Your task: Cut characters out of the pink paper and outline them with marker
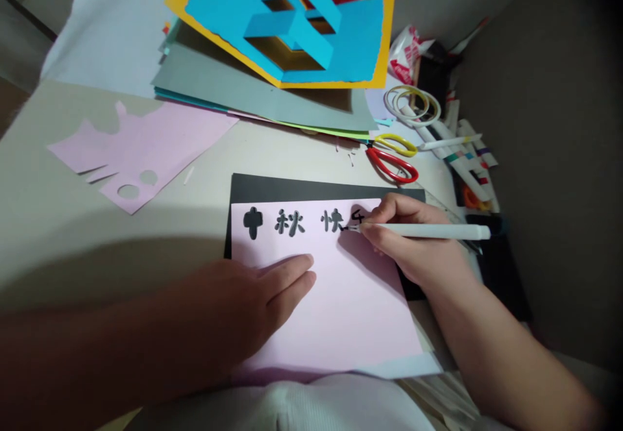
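My right hand [413,243] grips a white marker pen [438,231] near its tip. The tip is at the last of the dark Chinese characters along the top of a pale pink sheet [350,314], and that character is partly hidden by my fingers. The characters to its left have thick grey-black shapes; the leftmost is the most solid. My left hand [263,301] lies flat on the sheet's left side, fingers stretched out towards the middle. Under the pink sheet, a black sheet [292,188] shows along the top and sides.
Behind lie a pink offcut with holes [170,152], stacked coloured sheets [253,93] and a blue and yellow pop-up card [360,41]. To the right are scissors with red and yellow handles [393,165], tape rolls [413,105] and several markers [467,165] by a grey wall [545,126].
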Demonstrator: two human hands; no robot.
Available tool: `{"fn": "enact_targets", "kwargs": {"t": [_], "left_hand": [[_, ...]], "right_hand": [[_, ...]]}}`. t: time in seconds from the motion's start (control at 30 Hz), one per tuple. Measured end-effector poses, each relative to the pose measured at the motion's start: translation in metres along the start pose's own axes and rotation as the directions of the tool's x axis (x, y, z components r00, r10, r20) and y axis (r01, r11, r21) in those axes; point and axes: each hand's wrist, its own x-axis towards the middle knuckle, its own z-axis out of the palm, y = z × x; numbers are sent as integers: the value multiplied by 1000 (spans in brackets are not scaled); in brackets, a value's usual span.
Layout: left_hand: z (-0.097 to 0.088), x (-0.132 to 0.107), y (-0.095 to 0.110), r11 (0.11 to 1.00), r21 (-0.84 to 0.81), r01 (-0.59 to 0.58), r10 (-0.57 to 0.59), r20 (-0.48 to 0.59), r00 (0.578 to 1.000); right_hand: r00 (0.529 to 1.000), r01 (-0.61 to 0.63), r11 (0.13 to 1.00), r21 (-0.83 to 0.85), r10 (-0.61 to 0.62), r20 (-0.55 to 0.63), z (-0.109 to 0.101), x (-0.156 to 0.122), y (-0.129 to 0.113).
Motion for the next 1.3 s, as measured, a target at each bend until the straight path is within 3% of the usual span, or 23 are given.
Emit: {"fn": "enact_targets", "kwargs": {"t": [0.13, 0.33, 0.57, 0.9, 1.13, 1.3], "left_hand": [[-3, 3, -3, 990, 89, -105, 103, 25, 994], [-4, 1, 0, 969, 186, -162, 164, 3, 986], [-2, -1, 3, 964, 252, -86, 109, -78, 991], [-7, 8, 6, 942, 312, -120, 168, -132, 977], [5, 8, 13, 898, 441, 8, 49, -118, 992], [0, 11, 9, 897, 438, 56, -77, 29, 997]], "right_hand": [[1000, -20, 996, 83, 21, -7, 2, 0, 1], [999, -22, 991, 135, 25, -22, 18, -6, -7], [999, -45, 968, 249, 44, 9, 32, -13, -8], [1000, 14, 965, 260, -11, -13, 37, -13, -4], [996, 45, 935, 353, -16, -85, 39, -14, -9], [965, 69, 892, 447, 54, -258, 28, -8, -5]]}}
